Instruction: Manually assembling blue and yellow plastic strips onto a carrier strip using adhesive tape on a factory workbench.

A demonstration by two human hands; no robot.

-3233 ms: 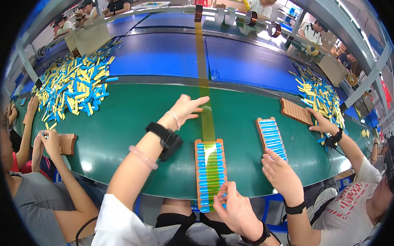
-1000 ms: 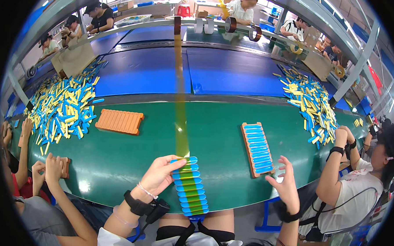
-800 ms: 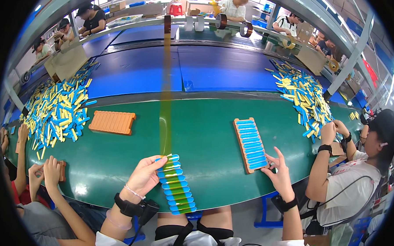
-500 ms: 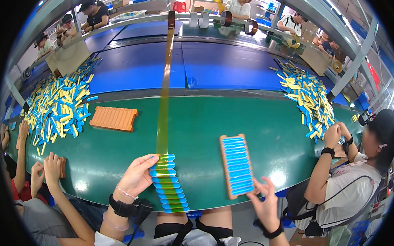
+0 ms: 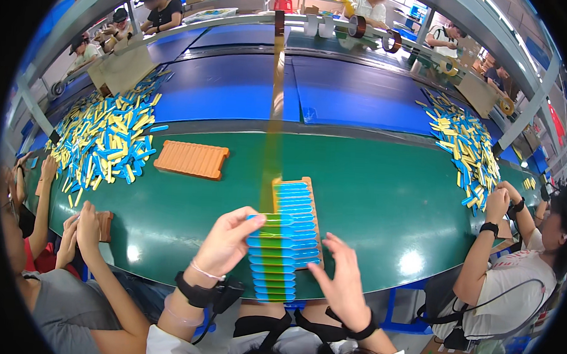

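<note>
My left hand (image 5: 225,241) pinches the top end of a strip of flat blue sticks (image 5: 270,285), joined side by side by amber tape (image 5: 273,135). The strip hangs toward the table's front edge. Behind and right of it lies an orange grooved tray (image 5: 314,219) filled with a row of similar blue sticks (image 5: 301,226); the strip covers part of its left side. My right hand (image 5: 345,287) is at the tray's lower right with fingers spread, thumb close to the tray edge. Whether it touches the tray I cannot tell.
An orange grooved tray (image 5: 191,160) lies on the green table (image 5: 372,181). Heaps of blue and yellow sticks stand left (image 5: 111,138) and right (image 5: 465,144). Tape rolls (image 5: 357,26) hang on a rail above. Co-workers sit close on both sides.
The filled tray has come left, from apart to partly behind the strip. My right hand has moved left with it and its fingers have spread. The whole view has shifted somewhat.
</note>
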